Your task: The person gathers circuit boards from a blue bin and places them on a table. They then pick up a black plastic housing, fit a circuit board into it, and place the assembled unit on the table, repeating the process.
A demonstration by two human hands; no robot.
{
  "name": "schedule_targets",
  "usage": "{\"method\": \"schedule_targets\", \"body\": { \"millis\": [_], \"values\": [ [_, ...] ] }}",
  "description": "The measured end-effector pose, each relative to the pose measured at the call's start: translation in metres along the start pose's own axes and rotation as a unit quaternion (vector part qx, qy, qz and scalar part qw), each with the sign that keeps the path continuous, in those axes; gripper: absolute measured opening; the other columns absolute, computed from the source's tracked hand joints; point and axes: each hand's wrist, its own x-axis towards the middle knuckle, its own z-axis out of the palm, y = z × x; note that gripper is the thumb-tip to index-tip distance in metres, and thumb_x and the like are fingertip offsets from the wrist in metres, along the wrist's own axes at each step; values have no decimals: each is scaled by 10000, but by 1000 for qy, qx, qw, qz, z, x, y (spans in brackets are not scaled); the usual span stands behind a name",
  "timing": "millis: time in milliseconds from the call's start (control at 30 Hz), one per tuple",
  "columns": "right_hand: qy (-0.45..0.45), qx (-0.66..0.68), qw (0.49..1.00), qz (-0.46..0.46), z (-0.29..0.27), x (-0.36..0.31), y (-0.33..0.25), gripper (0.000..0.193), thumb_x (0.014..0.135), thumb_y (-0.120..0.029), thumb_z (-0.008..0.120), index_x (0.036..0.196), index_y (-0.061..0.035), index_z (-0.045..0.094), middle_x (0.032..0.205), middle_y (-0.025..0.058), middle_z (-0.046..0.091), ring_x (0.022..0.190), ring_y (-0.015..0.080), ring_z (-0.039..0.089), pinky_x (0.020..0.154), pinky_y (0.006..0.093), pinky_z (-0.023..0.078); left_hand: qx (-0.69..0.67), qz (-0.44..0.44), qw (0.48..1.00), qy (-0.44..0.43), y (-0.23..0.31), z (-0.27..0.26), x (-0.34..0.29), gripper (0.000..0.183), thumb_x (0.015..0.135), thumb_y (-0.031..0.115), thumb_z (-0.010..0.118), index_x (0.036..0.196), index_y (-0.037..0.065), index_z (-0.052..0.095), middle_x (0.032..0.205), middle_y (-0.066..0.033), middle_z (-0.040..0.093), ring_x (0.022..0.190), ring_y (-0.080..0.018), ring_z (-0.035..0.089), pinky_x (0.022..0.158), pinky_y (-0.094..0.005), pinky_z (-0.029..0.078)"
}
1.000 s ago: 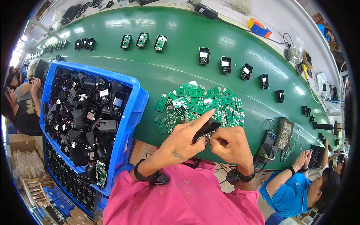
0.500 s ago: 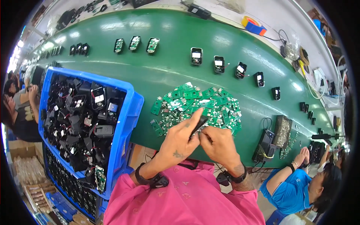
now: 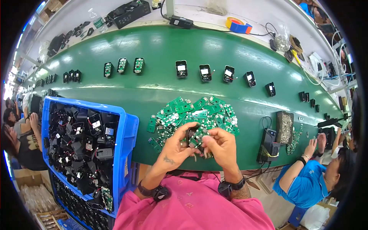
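Left hand point(image 3: 174, 148) is holding what looks like one black case point(image 3: 190, 132), right hand point(image 3: 223, 148) is pinching one green board point(image 3: 198, 137); three board-filled cases point(image 3: 122, 65) and five white-patched cases point(image 3: 229, 74) are sitting ahead.

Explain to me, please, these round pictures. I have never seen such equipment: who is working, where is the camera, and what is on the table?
There is no machine here: a person works with two bare hands. The wide fisheye camera, the left of two, sits on the person's head and looks down, so straight edges look bent.

The left hand grips a small black plastic housing; the right hand pinches at a green circuit board against it. I cannot tell whether the board is seated inside.

On the long green tabletop lies a loose pile of green circuit boards. Beyond it stand more open black plastic housings. At the left, a blue plastic crate holds black plastic parts.
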Motion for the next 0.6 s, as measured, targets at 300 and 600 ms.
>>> {"method": "schedule_targets", "body": {
  "millis": [300,600],
  "values": [
    [-20,-277,931,-237,4,-2,-5,242,939,-213,584,806,-13,612,715,149,623,678,339,628,599,419,473,56,122,989,66,-23,-9,2,566,824,-167,567,1342,26,443,1223,-132,540,909,-198,659,714,-279,567],
    [-74,-269,939,-203,-1,-14,3,263,952,-230,563,801,-19,602,691,168,619,662,373,624,586,455,470,191,262,936,135,-38,2,21,521,822,37,734,1304,-23,545,1238,-120,597,1053,-182,614,902,-293,501]
  ]
}}
